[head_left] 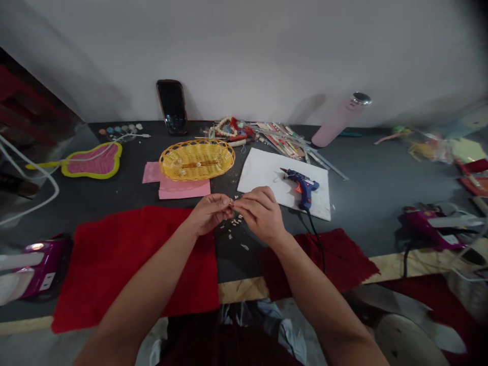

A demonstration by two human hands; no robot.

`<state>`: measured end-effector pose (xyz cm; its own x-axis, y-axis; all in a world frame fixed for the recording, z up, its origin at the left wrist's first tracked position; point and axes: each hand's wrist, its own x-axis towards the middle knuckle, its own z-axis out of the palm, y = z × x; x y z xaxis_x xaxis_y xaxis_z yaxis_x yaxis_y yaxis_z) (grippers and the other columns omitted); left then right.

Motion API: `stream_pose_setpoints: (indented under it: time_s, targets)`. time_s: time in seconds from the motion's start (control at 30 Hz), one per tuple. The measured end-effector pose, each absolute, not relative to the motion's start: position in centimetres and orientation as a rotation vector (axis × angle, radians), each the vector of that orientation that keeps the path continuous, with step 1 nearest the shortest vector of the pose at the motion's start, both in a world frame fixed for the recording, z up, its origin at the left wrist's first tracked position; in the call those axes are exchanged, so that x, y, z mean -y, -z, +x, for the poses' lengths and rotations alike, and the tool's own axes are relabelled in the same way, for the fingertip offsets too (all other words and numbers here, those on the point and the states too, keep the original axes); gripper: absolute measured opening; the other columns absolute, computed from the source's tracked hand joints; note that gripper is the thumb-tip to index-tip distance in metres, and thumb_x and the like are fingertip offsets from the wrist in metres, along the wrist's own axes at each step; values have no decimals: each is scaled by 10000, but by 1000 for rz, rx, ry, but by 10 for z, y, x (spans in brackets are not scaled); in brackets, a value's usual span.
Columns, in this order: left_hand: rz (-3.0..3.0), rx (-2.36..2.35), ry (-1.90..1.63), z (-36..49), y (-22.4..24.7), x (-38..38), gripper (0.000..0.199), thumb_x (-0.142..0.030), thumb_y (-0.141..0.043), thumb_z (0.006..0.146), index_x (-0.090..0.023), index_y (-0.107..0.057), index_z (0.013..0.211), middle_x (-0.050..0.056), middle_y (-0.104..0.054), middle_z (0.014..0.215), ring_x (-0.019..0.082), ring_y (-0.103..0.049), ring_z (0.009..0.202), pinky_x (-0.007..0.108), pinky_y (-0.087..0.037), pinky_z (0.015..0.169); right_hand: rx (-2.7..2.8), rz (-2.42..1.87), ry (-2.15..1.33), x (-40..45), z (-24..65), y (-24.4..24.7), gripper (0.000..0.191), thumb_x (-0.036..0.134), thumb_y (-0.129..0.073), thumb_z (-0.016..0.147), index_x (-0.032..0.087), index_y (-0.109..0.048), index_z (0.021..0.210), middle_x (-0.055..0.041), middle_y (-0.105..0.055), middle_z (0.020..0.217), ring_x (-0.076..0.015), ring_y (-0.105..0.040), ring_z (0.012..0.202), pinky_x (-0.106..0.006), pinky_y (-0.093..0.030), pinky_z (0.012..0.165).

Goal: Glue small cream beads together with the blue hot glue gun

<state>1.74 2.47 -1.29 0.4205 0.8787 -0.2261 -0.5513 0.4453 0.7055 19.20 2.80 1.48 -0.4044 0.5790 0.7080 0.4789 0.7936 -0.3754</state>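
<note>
My left hand (212, 210) and my right hand (262, 212) meet over the dark table, fingertips pinched together on a tiny pale piece (231, 203). Its kind is too small to make out, and the fingers cover most of it. Beneath and between the hands lie several small cream-coloured bits (235, 221). Just beyond my left hand, a yellow woven basket (224, 148) rests partly on pink sheets (185, 190). Beyond my right hand, a blue glue gun (304, 187) lies on a white board (259, 170), its cord running toward me.
Red cloths (141, 259) cover parts of the near table. A phone (172, 108) leans on the wall. Sticks (282, 140) and a pink bottle (337, 124) are at the back. Purple devices (41, 267) sit at both sides. A yellow-rimmed pink tray (119, 152) is at left.
</note>
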Motion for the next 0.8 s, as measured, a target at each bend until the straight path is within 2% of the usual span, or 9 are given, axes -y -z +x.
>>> stream_pose_setpoints:
  time_s: [0.6,0.8]
  targets:
    - [575,-636,-962,19,8,-24,159,-245,-732,685,-107,-655,701,26,-621,625,93,-573,579,234,-471,634,2038,-829,-235,-28,192,-16,135,229,-639,802,239,-648,937,-38,-657,856,-176,-564,827,-361,-483,753]
    - [575,-652,-981,19,8,-24,143,-231,-724,694,-107,-655,709,33,-639,624,88,-572,558,224,-469,617,2052,-806,-228,-26,190,-21,74,170,-595,821,217,-624,871,-35,-650,803,-162,-568,782,-341,-485,730]
